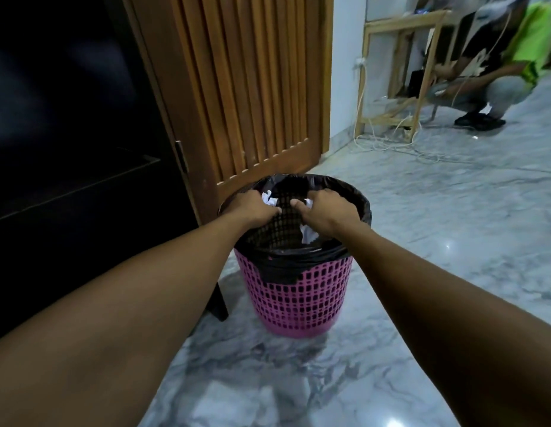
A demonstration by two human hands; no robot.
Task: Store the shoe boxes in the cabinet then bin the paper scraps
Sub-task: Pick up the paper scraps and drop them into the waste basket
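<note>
Two bare arms are reaching forward and down, and both hands are hovering side by side over the mouth of a pink lattice bin (pixel 298 300). The left hand (pixel 256 208) is curling its fingers around a crumpled white paper scrap (pixel 268 200), which is peeking out past its knuckles. The right hand (pixel 327 214), just beside it, is also curling its fingers and gripping a second white scrap (pixel 307 235). A little of this scrap is showing by the thumb, and more is hanging beneath the palm, inside the bin's rim.

A black plastic liner (pixel 298 263) is folding over that rim directly below the hands. The bin is standing on a grey marbled floor (pixel 437 229), which is stretching away to the right of the hands. To the left of the left hand, a dark cabinet (pixel 67 134) is filling the view, its inside too dark to make out. Just beyond the hands, a slatted wooden door (pixel 252 87) is rising behind the bin.

Far beyond the right hand, a person (pixel 499 72) in a black and bright green top is crouching beside a light wooden frame (pixel 403 23). Pale cables (pixel 391 144) are lying on the floor near it.
</note>
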